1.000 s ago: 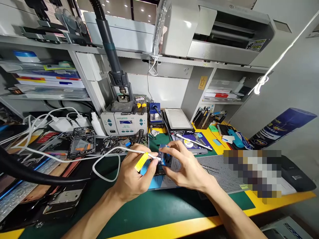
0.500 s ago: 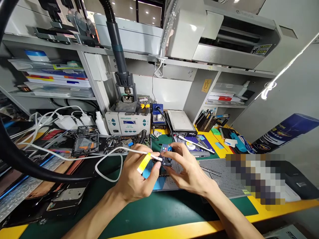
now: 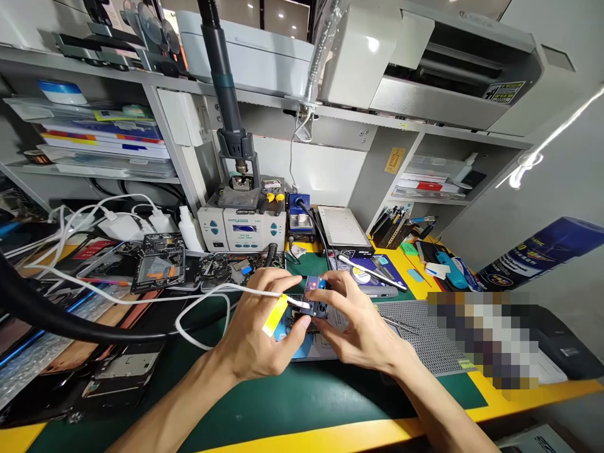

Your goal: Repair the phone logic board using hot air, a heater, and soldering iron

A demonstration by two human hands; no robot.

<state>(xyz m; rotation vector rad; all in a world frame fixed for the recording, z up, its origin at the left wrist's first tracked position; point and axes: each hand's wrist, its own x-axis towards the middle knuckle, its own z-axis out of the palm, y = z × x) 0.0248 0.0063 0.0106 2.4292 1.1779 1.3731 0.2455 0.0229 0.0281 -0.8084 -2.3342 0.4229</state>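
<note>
My left hand [image 3: 257, 333] pinches the plug end of a white cable [image 3: 207, 296] that carries a yellow tag [image 3: 275, 315]. My right hand [image 3: 358, 324] grips a small blue and black device [image 3: 315, 297], with a lit spot on its top. The plug meets the device's left side. Both hands hover over a blue mat [image 3: 302, 343] on the green bench mat [image 3: 264, 396]. What lies right under the hands is mostly hidden.
A hot-air rework station [image 3: 243, 226] with a black hose stands behind. Opened phones and boards [image 3: 158, 267] lie to the left among white chargers. A grey perforated mat [image 3: 415, 327], tweezers, tool holder [image 3: 389, 229] and a blue spray can [image 3: 542, 251] sit to the right.
The hands stay together on the cable and device. A light now shows on the device's top. The view has shifted slightly downward and left.
</note>
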